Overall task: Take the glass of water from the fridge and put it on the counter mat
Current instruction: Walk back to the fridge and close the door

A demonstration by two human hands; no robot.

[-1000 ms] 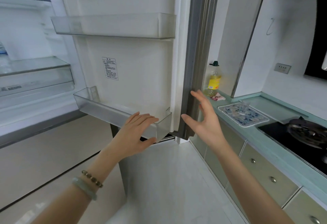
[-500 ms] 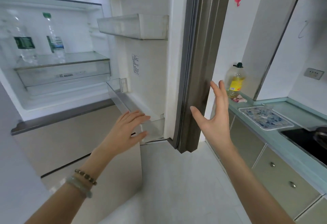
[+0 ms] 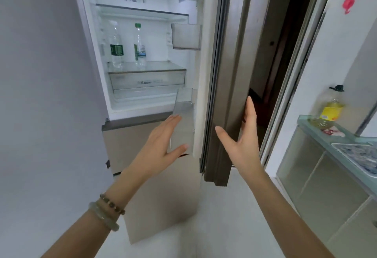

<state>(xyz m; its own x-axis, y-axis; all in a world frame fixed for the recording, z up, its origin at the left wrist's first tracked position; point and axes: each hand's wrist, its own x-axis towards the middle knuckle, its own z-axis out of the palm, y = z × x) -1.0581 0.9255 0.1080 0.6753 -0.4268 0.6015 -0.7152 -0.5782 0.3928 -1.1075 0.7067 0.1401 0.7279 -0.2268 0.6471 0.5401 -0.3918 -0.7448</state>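
Person is standing at the open fridge [image 3: 130, 102], both hands up at the fridge door [image 3: 230, 74], which is showing edge-on down the middle of the view. Left hand [image 3: 163, 145] is lying flat against the clear lower door bin [image 3: 184, 102] on the door's inner side, its fingers [image 3: 173, 121] straight and together, thumb spread below, gripping nothing. Right hand [image 3: 242, 141] is straddling the door's edge: fingers are running straight up the outer steel face, thumb is sticking out across the near edge, no curl, so open and just touching. Two bracelets [image 3: 108, 210] are sitting on the left wrist. Inside, a dark-label water bottle [image 3: 116, 47] and a green-cap water bottle [image 3: 139, 45] are standing upright side by side on the glass shelf [image 3: 155, 67], with a clear drawer [image 3: 146, 82] right under it. An upper door bin [image 3: 186, 36] is hanging higher on the door. Glass of water: can't make it out in this view, so can't tell where it is. On the right, the desk [image 3: 318, 129] is carrying an oil bottle [image 3: 331, 110], upright at the far end, and the patterned mat [image 3: 357, 153] nearer, cut off by the frame edge. A red hook [image 3: 348, 4] is sticking on the wall above.
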